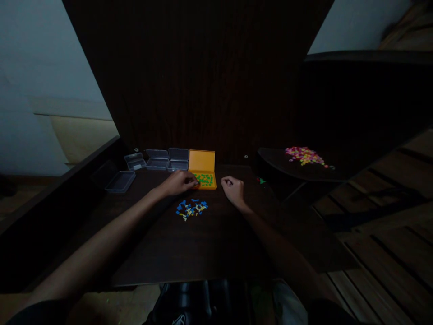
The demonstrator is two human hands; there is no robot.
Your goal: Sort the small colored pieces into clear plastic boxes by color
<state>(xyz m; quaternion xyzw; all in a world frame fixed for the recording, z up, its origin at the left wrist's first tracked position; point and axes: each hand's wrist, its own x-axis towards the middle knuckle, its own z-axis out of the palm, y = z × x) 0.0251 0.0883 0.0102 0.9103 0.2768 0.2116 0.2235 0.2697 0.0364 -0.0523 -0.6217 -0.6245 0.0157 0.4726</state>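
An orange box stands with its lid up on the dark table, small green pieces spread in its base. At the box's left side is my left hand, its fingers pinched together over the edge; whatever is between them is too small to make out. My right hand rests curled just right of the box, apart from it, and its closed fingers hide anything inside. In front of the box lies a loose pile of small blue and pale yellow pieces.
Several clear plastic boxes with raised lids, one a larger clear box, stand left of the orange box. On a rounded side shelf at the right is a heap of pink and yellow pieces. A dark panel rises behind.
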